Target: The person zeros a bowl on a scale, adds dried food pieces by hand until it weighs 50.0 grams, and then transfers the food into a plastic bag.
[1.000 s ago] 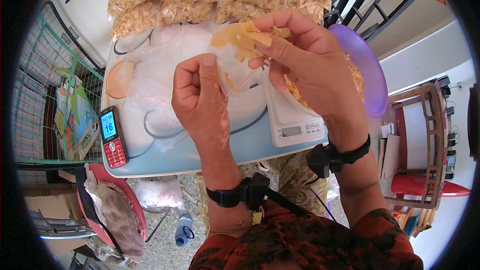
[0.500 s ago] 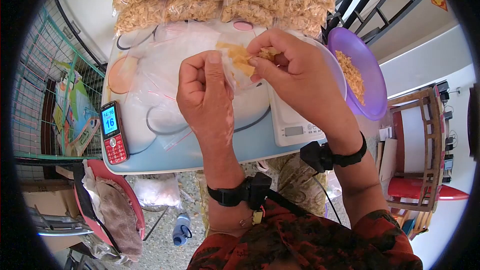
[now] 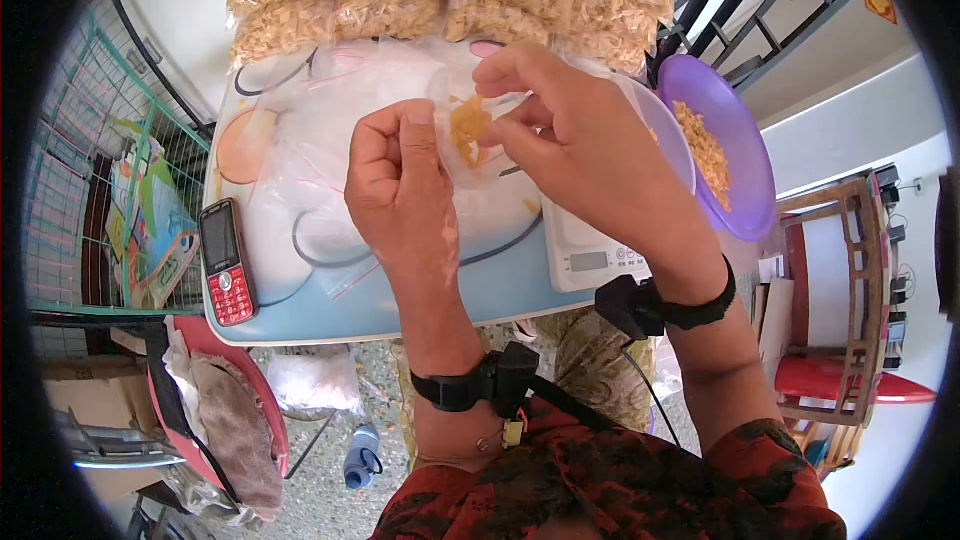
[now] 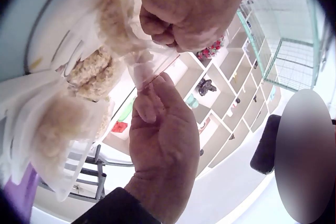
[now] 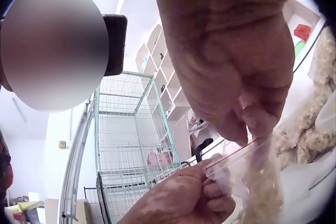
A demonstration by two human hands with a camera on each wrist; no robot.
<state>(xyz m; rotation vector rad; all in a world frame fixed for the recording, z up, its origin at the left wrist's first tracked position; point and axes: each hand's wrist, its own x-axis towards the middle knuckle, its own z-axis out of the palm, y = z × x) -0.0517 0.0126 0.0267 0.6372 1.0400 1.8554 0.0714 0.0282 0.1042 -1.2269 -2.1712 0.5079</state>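
Yellow flakes (image 3: 468,127) now inside clear bag (image 3: 466,173), rim tight in left fingers (image 3: 418,128) and right fingers (image 3: 518,142); phone (image 3: 233,292) digits legible.

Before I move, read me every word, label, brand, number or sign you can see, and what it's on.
"2", "5", "8", "0": keypad of the red phone; its brand mark is too small.
White scale: button labels too small.
Red-and-yellow sign, upper right: characters too blurred.
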